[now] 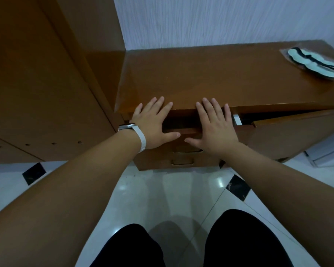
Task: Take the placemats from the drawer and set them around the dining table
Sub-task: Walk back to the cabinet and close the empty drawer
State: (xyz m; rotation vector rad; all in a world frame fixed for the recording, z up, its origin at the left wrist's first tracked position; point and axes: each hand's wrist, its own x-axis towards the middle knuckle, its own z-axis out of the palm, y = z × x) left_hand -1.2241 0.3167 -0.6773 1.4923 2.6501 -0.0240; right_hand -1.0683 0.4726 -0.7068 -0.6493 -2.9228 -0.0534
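The top drawer (181,130) of a brown wooden cabinet (210,79) stands slightly pulled out, showing a dark gap. My left hand (154,124), with a white watch at the wrist, lies flat with spread fingers over the drawer's left part and the cabinet's front edge. My right hand (215,126) lies flat the same way on the drawer's right part. Both thumbs rest on the drawer front. The drawer's inside is dark, and no placemats show in it.
A tall wooden wardrobe (42,78) stands at the left. On the cabinet top at the far right lies a pale blue and black item in clear wrap (312,61). A cabinet door (289,132) hangs open at the right. Lower drawer handles (182,160) show above the white tiled floor (162,193).
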